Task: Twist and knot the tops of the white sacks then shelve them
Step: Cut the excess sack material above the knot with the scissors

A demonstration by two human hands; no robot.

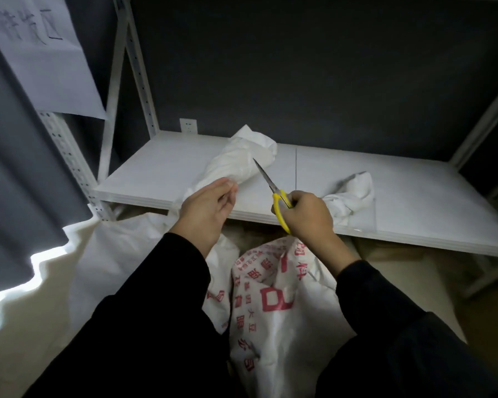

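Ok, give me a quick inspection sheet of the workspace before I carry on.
Surface: white shelf board, two sacks on it.
Job's things: twisted white sack mid-shelf; second white sack to its right; printed sack on the floor below.
Clutter: yellow-handled scissors; paper sign, upper left.
Grippers: left hand by the twisted sack's near end, grip unclear; right hand holds the scissors.
Cables: nothing seen; wall socket behind shelf.
Surroundings: dark wall, grey curtain at left.

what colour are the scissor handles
Yellow: the scissors in the right hand, head view.
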